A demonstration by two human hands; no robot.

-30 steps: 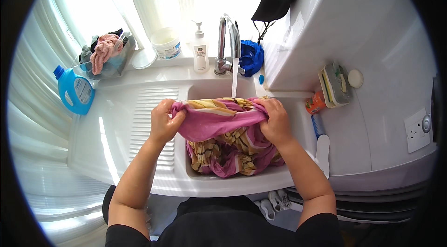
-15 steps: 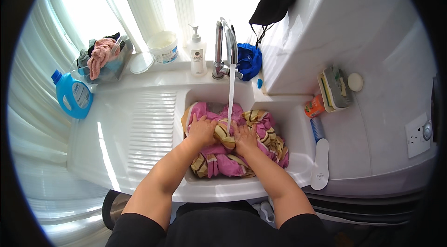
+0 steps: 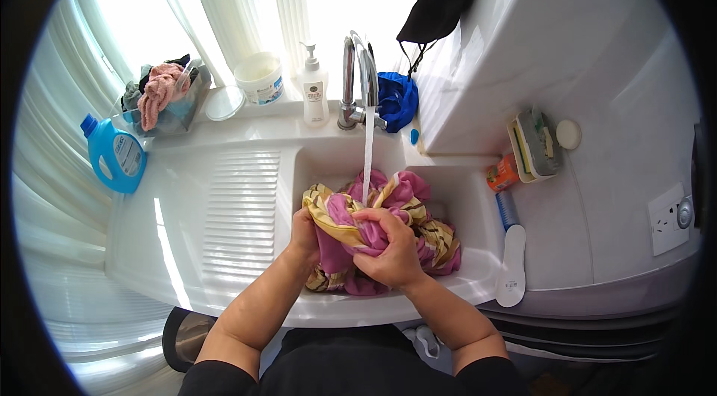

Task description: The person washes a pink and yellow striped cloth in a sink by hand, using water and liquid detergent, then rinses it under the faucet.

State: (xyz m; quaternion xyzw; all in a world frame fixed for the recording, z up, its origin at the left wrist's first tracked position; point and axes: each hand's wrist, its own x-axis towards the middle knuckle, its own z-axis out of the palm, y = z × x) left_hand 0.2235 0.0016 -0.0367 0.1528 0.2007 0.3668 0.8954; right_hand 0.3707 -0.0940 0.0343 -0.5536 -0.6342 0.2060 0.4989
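A wet bundle of pink and yellow patterned cloth (image 3: 437,243) lies in the white sink basin (image 3: 478,217). Water runs from the chrome faucet (image 3: 348,82) onto the part of it that I lift. My left hand (image 3: 302,235) grips the raised cloth at its left edge; most of those fingers are hidden behind the fabric. On the other side my right hand (image 3: 394,250) is closed round a bunched fold, thumb and fingers pressing it under the stream. The rest of the bundle spreads to the right and toward the front of the basin.
Left of the basin is a ribbed washboard (image 3: 243,209). Along the back stand a blue detergent bottle (image 3: 116,153), a bin of clothes (image 3: 175,101), a white tub (image 3: 260,82) and a pump bottle (image 3: 314,93). A blue brush (image 3: 508,209) and a white insole-shaped piece (image 3: 511,265) lie at right.
Both hands have gone from pressing down on the cloth to gripping it and lifting a portion toward me. The cloth has drawn away from the basin's back.
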